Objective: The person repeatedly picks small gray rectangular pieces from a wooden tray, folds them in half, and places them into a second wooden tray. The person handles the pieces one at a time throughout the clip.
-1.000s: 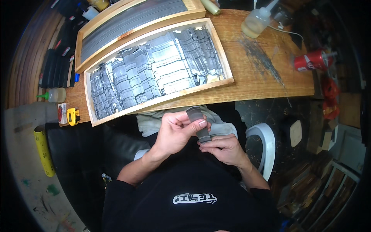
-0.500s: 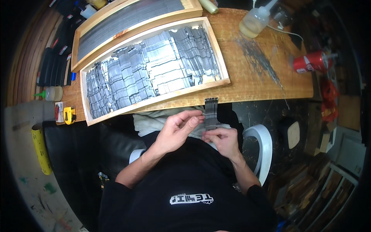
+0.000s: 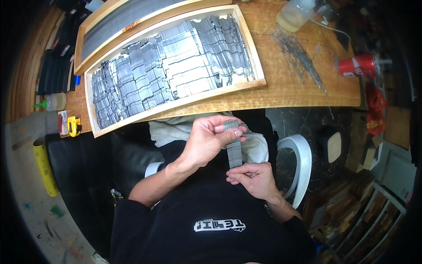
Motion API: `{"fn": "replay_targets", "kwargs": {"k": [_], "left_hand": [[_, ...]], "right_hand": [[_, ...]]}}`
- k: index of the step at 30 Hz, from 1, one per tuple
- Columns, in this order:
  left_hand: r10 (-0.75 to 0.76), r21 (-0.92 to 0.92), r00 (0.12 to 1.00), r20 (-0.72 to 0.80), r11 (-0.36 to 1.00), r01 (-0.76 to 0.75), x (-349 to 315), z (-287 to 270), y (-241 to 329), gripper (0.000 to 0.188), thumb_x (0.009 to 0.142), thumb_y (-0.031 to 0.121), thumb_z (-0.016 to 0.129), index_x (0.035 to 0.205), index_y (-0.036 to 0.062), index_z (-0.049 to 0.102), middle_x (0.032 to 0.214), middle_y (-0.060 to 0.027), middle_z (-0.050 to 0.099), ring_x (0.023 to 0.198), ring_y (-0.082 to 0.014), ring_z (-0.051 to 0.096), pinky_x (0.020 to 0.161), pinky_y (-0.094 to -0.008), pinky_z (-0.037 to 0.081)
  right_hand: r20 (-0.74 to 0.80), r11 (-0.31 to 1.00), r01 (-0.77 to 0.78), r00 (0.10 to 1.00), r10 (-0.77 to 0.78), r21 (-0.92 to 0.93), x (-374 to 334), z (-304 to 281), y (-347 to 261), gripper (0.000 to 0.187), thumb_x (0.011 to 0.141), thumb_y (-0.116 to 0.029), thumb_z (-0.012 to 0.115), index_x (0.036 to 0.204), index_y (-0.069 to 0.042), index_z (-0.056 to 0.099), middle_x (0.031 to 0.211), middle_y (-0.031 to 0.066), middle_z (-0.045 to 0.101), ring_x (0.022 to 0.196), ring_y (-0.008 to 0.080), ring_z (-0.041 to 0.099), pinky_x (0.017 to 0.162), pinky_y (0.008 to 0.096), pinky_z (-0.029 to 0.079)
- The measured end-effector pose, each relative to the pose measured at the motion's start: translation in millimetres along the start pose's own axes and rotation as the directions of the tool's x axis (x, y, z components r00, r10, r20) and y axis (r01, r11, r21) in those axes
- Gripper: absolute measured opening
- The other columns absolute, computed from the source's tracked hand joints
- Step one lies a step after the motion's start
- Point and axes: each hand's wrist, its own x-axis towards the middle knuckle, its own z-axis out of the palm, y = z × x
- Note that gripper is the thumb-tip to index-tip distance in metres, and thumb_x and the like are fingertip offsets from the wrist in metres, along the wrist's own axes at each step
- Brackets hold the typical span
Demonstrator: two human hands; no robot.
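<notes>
Between my two hands, over my lap, is a narrow banded grey strip [image 3: 234, 152]. It stands nearly upright in the picture, with thin dark lines across it. My left hand [image 3: 205, 143] is closed on its upper end, thumb in front and fingers behind. Lower down, my right hand [image 3: 256, 179] pinches the bottom end between thumb and fingertips. Beyond them on the bench lies a shallow wooden tray [image 3: 184, 102] filled with rows of thin grey strips [image 3: 147, 75].
A second wooden frame [image 3: 176, 14] with grey sheets sits behind the tray. On the wooden bench [image 3: 303, 94] are grey thread-like scraps [image 3: 303, 61], a squeeze bottle [image 3: 293, 17] and a red can [image 3: 357, 67]. A yellow tape measure [image 3: 74, 126] rests at the left edge. A white chair arm [image 3: 303, 163] curves at right.
My left hand, loosely open beside the strip before, has closed on its upper end. The strip and my right hand have come down toward my body. The view has shifted slightly.
</notes>
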Motion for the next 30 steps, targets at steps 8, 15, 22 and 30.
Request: {"fn": "replay_targets", "kwargs": {"k": [8,15,22,30], "left_hand": [[-0.341,0.074,0.939,0.034,0.938,0.338,3,-17,15,0.029,0.102,0.017,0.072,0.124,-0.0003,0.071,0.110,-0.0186,0.077,0.097,-0.0276,0.078,0.082,-0.0403,0.066],[-0.378,0.073,0.921,0.094,0.925,0.372,12,-27,19,0.027,0.100,0.016,0.073,0.121,-0.0009,0.072,0.109,-0.0190,0.078,0.097,-0.0292,0.078,0.083,-0.0414,0.065],[-0.320,0.147,0.943,0.090,0.941,0.305,-3,-13,27,0.019,0.098,0.011,0.075,0.112,-0.0020,0.076,0.099,-0.0154,0.080,0.090,-0.0221,0.079,0.076,-0.0319,0.065],[-0.176,0.338,0.975,0.135,0.933,0.122,-18,-18,9,0.012,0.101,0.014,0.072,0.106,0.0055,0.081,0.088,0.0000,0.078,0.075,-0.0039,0.066,0.061,-0.0219,0.050]], "right_hand": [[0.023,0.985,-0.029,0.999,0.026,0.170,15,7,-1,0.015,0.097,-0.002,0.074,0.110,0.006,0.076,0.100,0.0159,0.078,0.090,0.0214,0.078,0.078,0.0312,0.066],[0.016,0.984,-0.055,0.998,0.053,0.172,20,12,-1,0.014,0.096,-0.001,0.074,0.109,0.005,0.075,0.102,0.0135,0.077,0.092,0.0202,0.077,0.081,0.0295,0.065],[-0.095,0.931,0.311,0.938,-0.333,-0.193,54,-23,-40,0.012,0.099,-0.010,0.073,0.103,0.001,0.069,0.093,0.0032,0.069,0.081,0.0053,0.065,0.068,0.0202,0.052],[0.037,0.987,0.146,0.989,-0.144,-0.066,90,3,-62,0.015,0.099,-0.011,0.072,0.096,0.003,0.072,0.067,-0.0014,0.063,0.053,0.0010,0.056,0.046,0.0189,0.042]]}}
